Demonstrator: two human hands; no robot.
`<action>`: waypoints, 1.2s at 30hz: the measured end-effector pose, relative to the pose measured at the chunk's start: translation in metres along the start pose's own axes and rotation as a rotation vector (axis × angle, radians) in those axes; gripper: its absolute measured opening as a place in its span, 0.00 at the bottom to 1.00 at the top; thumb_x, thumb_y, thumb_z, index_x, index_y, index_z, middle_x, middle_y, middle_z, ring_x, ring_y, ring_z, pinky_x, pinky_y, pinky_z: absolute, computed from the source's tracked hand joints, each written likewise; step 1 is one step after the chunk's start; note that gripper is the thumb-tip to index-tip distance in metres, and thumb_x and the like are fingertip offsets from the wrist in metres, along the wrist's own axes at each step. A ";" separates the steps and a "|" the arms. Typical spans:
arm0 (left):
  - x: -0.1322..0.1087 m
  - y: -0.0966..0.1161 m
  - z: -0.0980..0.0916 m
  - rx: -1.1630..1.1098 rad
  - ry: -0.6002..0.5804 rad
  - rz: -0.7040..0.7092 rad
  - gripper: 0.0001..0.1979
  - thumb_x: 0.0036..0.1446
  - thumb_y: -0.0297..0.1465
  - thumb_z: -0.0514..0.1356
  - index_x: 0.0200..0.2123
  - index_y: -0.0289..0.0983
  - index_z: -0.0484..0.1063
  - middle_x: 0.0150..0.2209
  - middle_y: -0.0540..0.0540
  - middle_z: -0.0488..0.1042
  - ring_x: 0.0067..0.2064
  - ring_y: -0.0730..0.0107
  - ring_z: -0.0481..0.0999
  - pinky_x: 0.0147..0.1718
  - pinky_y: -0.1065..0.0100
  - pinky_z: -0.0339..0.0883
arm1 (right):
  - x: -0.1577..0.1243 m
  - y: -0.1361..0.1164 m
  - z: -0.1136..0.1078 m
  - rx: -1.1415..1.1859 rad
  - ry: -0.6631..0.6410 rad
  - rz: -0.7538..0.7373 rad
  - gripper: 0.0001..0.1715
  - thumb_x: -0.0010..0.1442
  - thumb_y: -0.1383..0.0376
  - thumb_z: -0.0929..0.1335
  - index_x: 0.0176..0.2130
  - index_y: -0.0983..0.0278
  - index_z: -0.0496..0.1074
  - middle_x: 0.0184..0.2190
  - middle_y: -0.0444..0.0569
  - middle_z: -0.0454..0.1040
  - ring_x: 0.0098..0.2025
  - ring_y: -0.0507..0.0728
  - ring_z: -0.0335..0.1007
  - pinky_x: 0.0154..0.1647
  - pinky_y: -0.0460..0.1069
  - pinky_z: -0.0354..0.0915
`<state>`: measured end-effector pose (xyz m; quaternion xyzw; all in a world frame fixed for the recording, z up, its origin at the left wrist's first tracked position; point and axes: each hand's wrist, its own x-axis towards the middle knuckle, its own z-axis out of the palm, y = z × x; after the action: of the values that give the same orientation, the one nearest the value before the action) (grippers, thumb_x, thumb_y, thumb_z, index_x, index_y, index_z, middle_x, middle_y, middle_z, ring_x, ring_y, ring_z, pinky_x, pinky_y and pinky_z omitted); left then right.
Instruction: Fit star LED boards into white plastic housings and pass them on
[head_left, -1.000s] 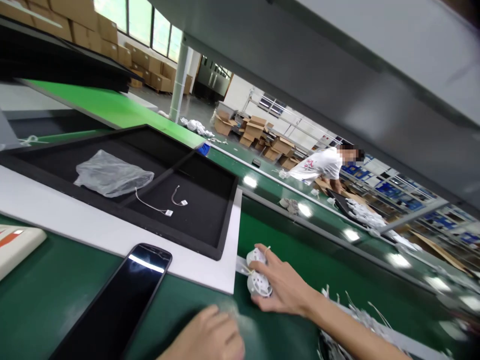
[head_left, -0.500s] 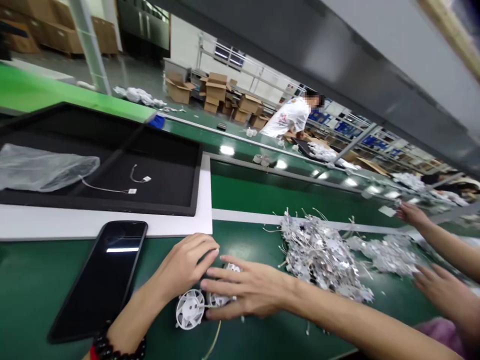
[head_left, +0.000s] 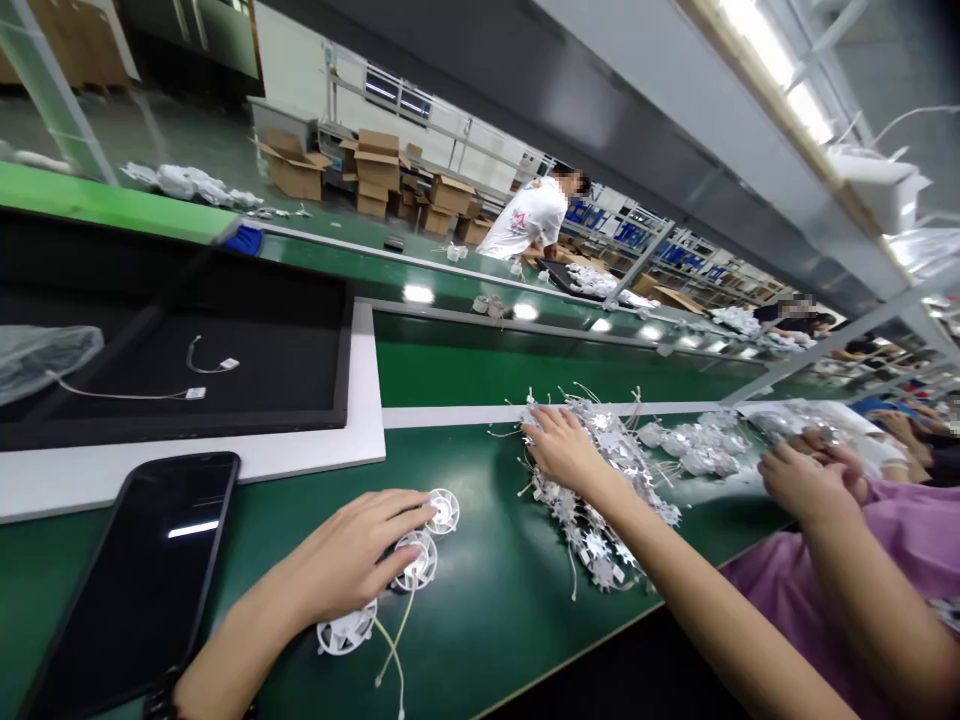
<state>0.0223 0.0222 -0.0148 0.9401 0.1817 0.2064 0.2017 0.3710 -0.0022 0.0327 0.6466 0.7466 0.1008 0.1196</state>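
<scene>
My left hand (head_left: 349, 560) lies over a small group of round white fan-like wheels, its fingers stretched and its thumb apart. Its fingertips reach the far wheel (head_left: 444, 511) and the thumb touches the middle wheel (head_left: 417, 566). A third wheel (head_left: 346, 632) is partly covered by the hand. Thin pale wires (head_left: 394, 650) trail from the wheels towards me. My right hand (head_left: 561, 450) is on the left side of a heap of silvery, star-shaped parts with wires (head_left: 600, 545). Its fingers are extended and slightly apart, with no held part visible.
A black phone (head_left: 135, 580) lies left of my left hand. Behind it, a black tray (head_left: 300, 400) holds two short cables and a plastic bag. A co-worker's hands (head_left: 814, 475) are at the right, beside bagged parts (head_left: 697, 443). An overhead shelf (head_left: 525, 100) crosses above.
My right hand has left the wheels and moved right onto the silvery heap. My left hand has lowered over the wheels, which now lie in a line. The view has turned right.
</scene>
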 end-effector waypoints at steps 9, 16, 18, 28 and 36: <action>0.000 -0.006 -0.004 -0.117 0.080 -0.175 0.18 0.70 0.37 0.54 0.59 0.40 0.71 0.57 0.42 0.77 0.57 0.53 0.76 0.55 0.52 0.73 | 0.046 -0.017 -0.013 0.247 0.019 0.133 0.19 0.68 0.59 0.70 0.54 0.66 0.72 0.54 0.56 0.73 0.52 0.61 0.73 0.53 0.60 0.71; 0.001 -0.004 -0.007 -0.278 0.259 -0.319 0.21 0.70 0.37 0.53 0.61 0.37 0.67 0.60 0.37 0.71 0.61 0.48 0.70 0.62 0.42 0.64 | 0.033 -0.049 -0.056 0.857 0.199 0.172 0.10 0.69 0.63 0.66 0.42 0.64 0.77 0.39 0.50 0.81 0.42 0.57 0.78 0.48 0.55 0.73; 0.002 -0.002 -0.007 -0.361 0.299 -0.350 0.26 0.68 0.39 0.57 0.66 0.40 0.61 0.65 0.38 0.66 0.63 0.50 0.68 0.63 0.44 0.63 | 0.033 -0.067 -0.062 1.079 0.196 0.101 0.10 0.67 0.61 0.67 0.40 0.64 0.77 0.36 0.50 0.82 0.39 0.57 0.79 0.43 0.52 0.74; 0.007 0.000 -0.006 -0.839 0.437 -0.365 0.25 0.58 0.40 0.69 0.56 0.39 0.71 0.56 0.40 0.76 0.53 0.57 0.79 0.55 0.58 0.73 | 0.040 -0.121 -0.071 1.743 0.048 -0.083 0.22 0.55 0.49 0.74 0.36 0.65 0.75 0.32 0.52 0.81 0.30 0.56 0.80 0.27 0.49 0.76; 0.009 -0.002 -0.011 -1.203 0.487 -0.412 0.21 0.59 0.45 0.68 0.45 0.34 0.75 0.45 0.38 0.82 0.45 0.54 0.84 0.43 0.63 0.79 | 0.045 -0.122 -0.052 1.710 0.157 0.035 0.25 0.56 0.52 0.73 0.47 0.65 0.72 0.39 0.57 0.81 0.35 0.60 0.80 0.34 0.55 0.77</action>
<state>0.0243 0.0314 -0.0042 0.5371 0.2509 0.4345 0.6781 0.2339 0.0253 0.0426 0.5174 0.5621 -0.4502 -0.4622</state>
